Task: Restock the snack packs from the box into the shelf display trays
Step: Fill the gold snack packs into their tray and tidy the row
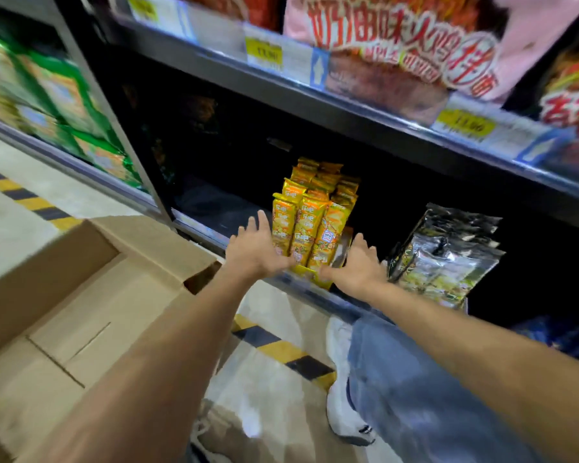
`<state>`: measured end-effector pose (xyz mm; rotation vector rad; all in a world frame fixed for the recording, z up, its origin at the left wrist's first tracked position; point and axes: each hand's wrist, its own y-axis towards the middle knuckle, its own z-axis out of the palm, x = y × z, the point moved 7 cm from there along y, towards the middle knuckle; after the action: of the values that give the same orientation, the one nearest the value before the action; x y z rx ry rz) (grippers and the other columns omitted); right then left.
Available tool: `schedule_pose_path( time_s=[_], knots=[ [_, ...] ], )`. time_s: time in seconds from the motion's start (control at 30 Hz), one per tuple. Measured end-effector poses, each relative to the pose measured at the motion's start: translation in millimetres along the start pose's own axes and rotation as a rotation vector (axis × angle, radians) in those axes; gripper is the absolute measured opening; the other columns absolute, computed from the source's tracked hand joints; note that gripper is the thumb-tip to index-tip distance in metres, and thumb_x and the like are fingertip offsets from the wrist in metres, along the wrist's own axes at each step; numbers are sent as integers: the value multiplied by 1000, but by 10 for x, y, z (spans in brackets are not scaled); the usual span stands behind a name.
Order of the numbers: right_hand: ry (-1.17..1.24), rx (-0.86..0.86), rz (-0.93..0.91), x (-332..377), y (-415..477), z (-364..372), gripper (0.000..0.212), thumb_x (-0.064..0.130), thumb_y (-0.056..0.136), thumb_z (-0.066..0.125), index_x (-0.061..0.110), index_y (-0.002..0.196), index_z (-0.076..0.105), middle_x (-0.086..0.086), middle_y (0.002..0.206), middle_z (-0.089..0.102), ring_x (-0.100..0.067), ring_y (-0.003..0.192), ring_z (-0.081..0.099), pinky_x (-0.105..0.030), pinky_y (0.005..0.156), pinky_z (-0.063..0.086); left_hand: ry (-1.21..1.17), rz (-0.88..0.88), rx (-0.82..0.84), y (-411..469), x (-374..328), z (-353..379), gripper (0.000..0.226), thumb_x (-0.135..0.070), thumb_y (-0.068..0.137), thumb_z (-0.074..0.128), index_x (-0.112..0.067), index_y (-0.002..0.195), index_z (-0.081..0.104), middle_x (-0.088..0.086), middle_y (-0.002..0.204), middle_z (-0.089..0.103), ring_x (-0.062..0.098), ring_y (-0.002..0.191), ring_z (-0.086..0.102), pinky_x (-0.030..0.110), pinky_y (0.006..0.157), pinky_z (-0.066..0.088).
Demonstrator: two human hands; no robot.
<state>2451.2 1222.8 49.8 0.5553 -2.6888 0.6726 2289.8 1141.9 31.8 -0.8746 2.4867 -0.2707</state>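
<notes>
Yellow snack packs (310, 225) stood upright in display tray (307, 273) at lower shelf (208, 233) edge. Tray flanked by left hand (256, 250) and right hand (358, 267), fingers spread, nothing gripped. Step judged: tray being squared. Next: more packs to be fetched from box (81, 295).

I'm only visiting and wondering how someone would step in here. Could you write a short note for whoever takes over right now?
Left hand: open, fingers spread, holding nothing, at the left side of the display tray.
Right hand: open, holding nothing, at the tray's right side.
Things: yellow snack packs stand upright in rows in the tray, at the front edge of the lower shelf. The cardboard box sits open to the left, with no packs visible inside. Silver packs stand to the right.
Done: this tray looks full.
Left: probably square the tray up, then check the box for leftovers.
</notes>
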Motion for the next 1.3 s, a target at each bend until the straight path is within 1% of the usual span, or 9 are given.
schedule_pose_path(
  time_s=[0.1,0.23,0.33,0.43,0.53,0.8,1.03,1.17,1.3],
  knots=[
    [-66,13,-157,152,-309,-169,91,51,81,64,10,148,18,-7,154,24,-29,144,14,-44,115,18,88,-15,-47,-341,-200,-149,111,-64,77,60,-12,150,-6,9,160,5,31,147,7,46,118,17],
    [-74,26,-278,220,-734,-409,83,51,77,66,15,143,30,-6,146,37,-29,136,29,-44,112,28,152,119,-112,-839,-601,-299,103,-58,75,63,-18,150,5,6,157,14,30,145,12,49,117,17],
    [-72,-5,-328,173,-1070,-671,71,49,75,68,18,133,40,-6,129,47,-30,125,40,-45,103,38,212,191,-87,-1190,-917,-400,103,-54,79,62,-17,151,-3,4,160,1,25,147,1,46,119,10],
    [-65,-13,-322,-29,-1402,-984,82,41,81,65,9,145,25,-13,149,31,-31,140,25,-43,113,28,274,231,-116,-1502,-1252,-500,104,-57,80,60,-17,151,-5,4,160,-4,25,148,-2,45,119,7],
    [-105,-68,-316,-340,-1645,-1326,86,35,85,61,7,149,12,-12,156,18,-27,145,16,-37,116,22,329,270,-119,-1725,-1545,-531,104,-55,80,60,-18,151,-6,4,160,-7,26,148,-2,49,119,8],
    [-135,-157,-202,-1133,-1942,-1799,88,40,86,59,10,151,7,-9,159,12,-26,147,10,-40,118,17,364,410,-73,-1990,-2225,-420,105,-55,79,62,-22,151,-7,-2,160,-8,23,148,-2,49,118,12],
    [-101,-154,-133,-1488,-1742,-1882,90,44,88,58,13,151,2,-6,159,8,-26,147,7,-40,119,16,382,447,-26,-1661,-2577,-221,106,-51,80,64,-24,150,-11,-3,160,-10,21,148,-4,43,119,10],
    [-77,-146,-109,-1713,-1441,-1839,86,40,86,61,8,149,12,-10,153,25,-29,142,23,-40,114,26,354,428,-8,-1301,-2610,-61,110,-52,77,67,-20,150,-9,1,160,-5,23,148,-1,43,118,11],
    [-60,-60,-20,-1979,-954,-1648,74,48,79,67,7,133,37,-14,126,52,-31,116,50,-40,96,44,299,376,40,-823,-2493,199,116,-55,73,70,-13,151,-5,6,160,2,26,147,5,42,118,19]
  ],
)
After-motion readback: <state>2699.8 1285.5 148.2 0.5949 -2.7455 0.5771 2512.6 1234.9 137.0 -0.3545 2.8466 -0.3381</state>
